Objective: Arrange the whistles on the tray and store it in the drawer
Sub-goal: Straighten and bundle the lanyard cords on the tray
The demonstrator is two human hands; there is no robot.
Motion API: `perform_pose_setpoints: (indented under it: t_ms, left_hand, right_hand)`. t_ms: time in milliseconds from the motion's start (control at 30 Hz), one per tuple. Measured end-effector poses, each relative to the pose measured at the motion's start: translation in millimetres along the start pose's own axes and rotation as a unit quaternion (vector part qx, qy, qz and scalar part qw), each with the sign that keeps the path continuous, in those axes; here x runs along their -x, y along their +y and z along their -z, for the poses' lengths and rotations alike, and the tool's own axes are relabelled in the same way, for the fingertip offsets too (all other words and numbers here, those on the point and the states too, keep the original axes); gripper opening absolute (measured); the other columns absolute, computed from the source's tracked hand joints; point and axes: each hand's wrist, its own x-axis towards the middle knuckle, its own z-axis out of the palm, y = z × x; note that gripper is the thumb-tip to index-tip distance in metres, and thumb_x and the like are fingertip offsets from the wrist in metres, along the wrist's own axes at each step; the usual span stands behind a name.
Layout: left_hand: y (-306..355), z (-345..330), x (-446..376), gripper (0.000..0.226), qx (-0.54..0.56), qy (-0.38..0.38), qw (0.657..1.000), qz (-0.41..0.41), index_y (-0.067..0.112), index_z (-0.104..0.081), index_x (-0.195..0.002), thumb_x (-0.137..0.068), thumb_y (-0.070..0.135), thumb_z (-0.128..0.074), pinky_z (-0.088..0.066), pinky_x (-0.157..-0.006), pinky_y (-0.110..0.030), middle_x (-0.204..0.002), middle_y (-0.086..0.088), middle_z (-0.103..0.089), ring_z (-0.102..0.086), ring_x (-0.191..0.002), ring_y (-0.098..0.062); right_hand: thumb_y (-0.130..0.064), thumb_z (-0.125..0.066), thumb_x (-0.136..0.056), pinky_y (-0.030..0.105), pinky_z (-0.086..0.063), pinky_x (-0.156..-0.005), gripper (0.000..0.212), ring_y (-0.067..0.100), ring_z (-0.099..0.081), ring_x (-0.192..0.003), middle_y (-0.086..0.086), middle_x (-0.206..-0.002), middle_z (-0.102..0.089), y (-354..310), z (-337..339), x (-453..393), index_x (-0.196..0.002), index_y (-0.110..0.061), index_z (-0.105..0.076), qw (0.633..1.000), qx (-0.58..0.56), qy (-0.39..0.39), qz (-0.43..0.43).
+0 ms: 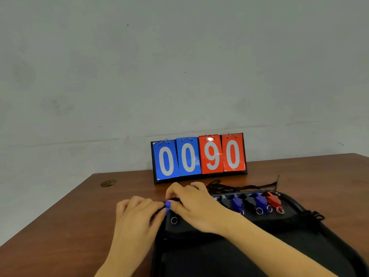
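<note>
So far, a row of whistles [259, 200] lies on the black tray [295, 204] on the table [60, 226]. My left hand [137, 212] and right hand [191, 204] pinch a dark one at the tray's left end — placing unfinished. Drawer not in view; storing remains.

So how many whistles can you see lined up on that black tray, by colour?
Blue whistles: 2, the other at
Red whistle: 1
Black whistles: 2 that I can make out, the second at
Total: 5 in plain view on the tray; the hands cover the tray's left end, so more may be hidden.
</note>
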Motion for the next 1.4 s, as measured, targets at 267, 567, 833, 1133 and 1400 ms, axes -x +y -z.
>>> perform_pose_setpoints:
  t_ms: [267, 567, 833, 1133, 1400]
  left_hand:
    - [-7, -2, 0, 0.059, -0.018, 0.024, 1.000, 0.008, 0.034, -0.063, -0.082, -0.097, 0.049, -0.008, -0.014, -0.065, -0.024, -0.062, 0.023, -0.050, -0.038, -0.072, -0.004]
    - [-4, -2, 1, 0.018, 0.032, -0.004, 0.999, 0.032, 0.044, -0.046, -0.079, -0.088, 0.035, -0.033, -0.017, -0.065, -0.025, -0.065, 0.030, -0.044, -0.035, -0.073, 0.002]
    - [-5, -3, 3, 0.024, 0.089, -0.013, 0.995, 0.041, 0.045, -0.054, -0.100, -0.086, 0.038, -0.036, -0.021, -0.079, -0.014, -0.067, 0.027, -0.057, -0.042, -0.086, 0.012]
    - [2, 8, -1, 0.025, 0.145, -0.023, 0.982, 0.120, 0.062, -0.048, -0.090, -0.083, 0.039, -0.048, -0.022, -0.080, -0.027, -0.093, 0.041, -0.056, -0.045, -0.094, 0.014]
    - [10, 16, -2, 0.022, 0.189, -0.044, 0.970, 0.149, 0.074, -0.042, -0.090, -0.078, 0.056, -0.036, -0.039, -0.087, -0.046, -0.094, 0.040, -0.055, -0.051, -0.089, 0.003]
  right_hand:
    - [-0.032, -0.041, -0.098, 0.031, -0.025, -0.104, 0.030, 0.014, -0.044, -0.111, 0.001, -0.114, -0.053, 6, 16, -1, -0.125, -0.023, -0.049, 0.992, 0.117, -0.003, 0.043]
    - [-0.041, -0.043, -0.095, 0.026, -0.048, -0.080, 0.030, 0.009, -0.056, -0.082, -0.002, -0.090, -0.062, 14, 46, 7, -0.105, -0.017, -0.059, 0.999, -0.017, -0.031, -0.002]
    - [-0.054, -0.048, -0.087, 0.024, -0.046, -0.075, 0.031, 0.004, -0.051, -0.074, -0.016, -0.071, -0.048, 34, 78, 7, -0.080, -0.025, -0.055, 0.998, 0.024, 0.045, -0.041]
    - [-0.051, -0.056, -0.084, 0.024, -0.037, -0.060, 0.037, 0.009, -0.041, -0.055, -0.006, -0.059, -0.047, 57, 117, 21, -0.060, -0.023, -0.052, 0.984, -0.058, 0.142, -0.093]
    - [-0.040, -0.056, -0.088, 0.027, -0.037, -0.056, 0.045, 0.013, -0.043, -0.056, 0.009, -0.059, -0.048, 79, 154, 44, -0.056, -0.013, -0.041, 0.968, -0.114, 0.158, -0.155]
